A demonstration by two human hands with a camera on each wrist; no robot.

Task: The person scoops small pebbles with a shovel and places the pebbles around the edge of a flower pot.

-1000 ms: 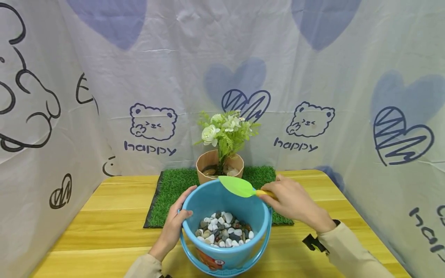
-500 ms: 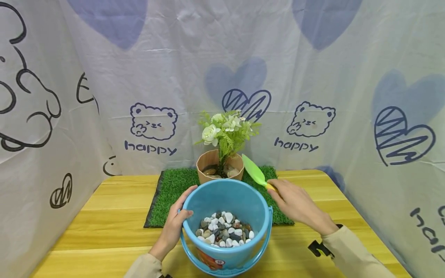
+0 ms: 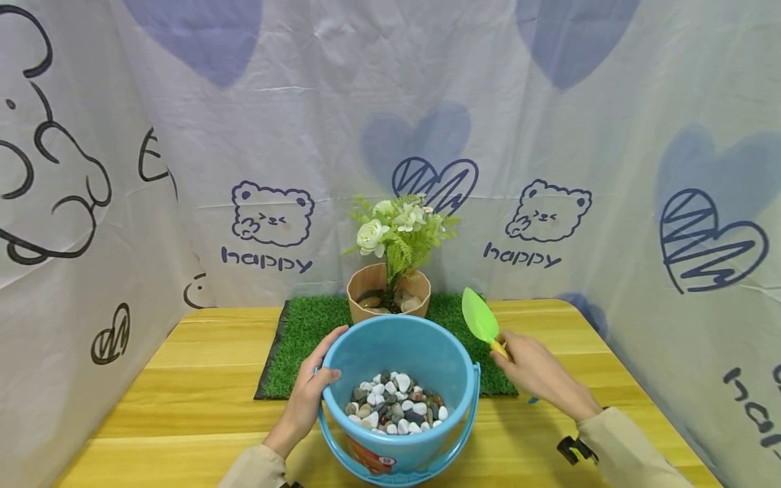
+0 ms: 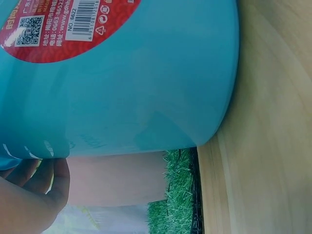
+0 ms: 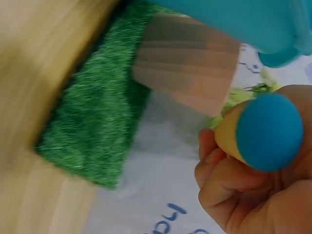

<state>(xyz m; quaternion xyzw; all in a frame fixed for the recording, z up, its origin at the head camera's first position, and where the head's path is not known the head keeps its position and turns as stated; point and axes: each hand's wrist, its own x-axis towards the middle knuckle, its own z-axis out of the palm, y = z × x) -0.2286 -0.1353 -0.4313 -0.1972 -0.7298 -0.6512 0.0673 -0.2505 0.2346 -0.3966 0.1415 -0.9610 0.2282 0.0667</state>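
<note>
A light-blue plastic bucket (image 3: 396, 444) holds white, grey and brown pebbles (image 3: 396, 403) at its bottom. My left hand (image 3: 305, 390) grips its left rim, thumb over the edge and fingers along the outer wall; in the left wrist view those fingers (image 4: 58, 183) touch the blue side. To the right of the bucket, my right hand (image 3: 537, 369) holds a toy trowel by its yellow handle, the green blade (image 3: 480, 316) pointing up and away. The handle's blue round end (image 5: 269, 132) shows in the right wrist view. No pebbles are visible on the blade.
Behind the bucket, a beige flowerpot (image 3: 366, 312) with white artificial flowers (image 3: 399, 227) and several stones stands on a green turf mat (image 3: 283, 359). The wooden table (image 3: 177, 407) is enclosed by printed white cloth (image 3: 342, 88). The bucket's handle (image 3: 466, 440) hangs down in front.
My right hand has moved the trowel from above the bucket's far rim out to the right, its blade swinging from pointing left to pointing away. The left hand stays on the rim.
</note>
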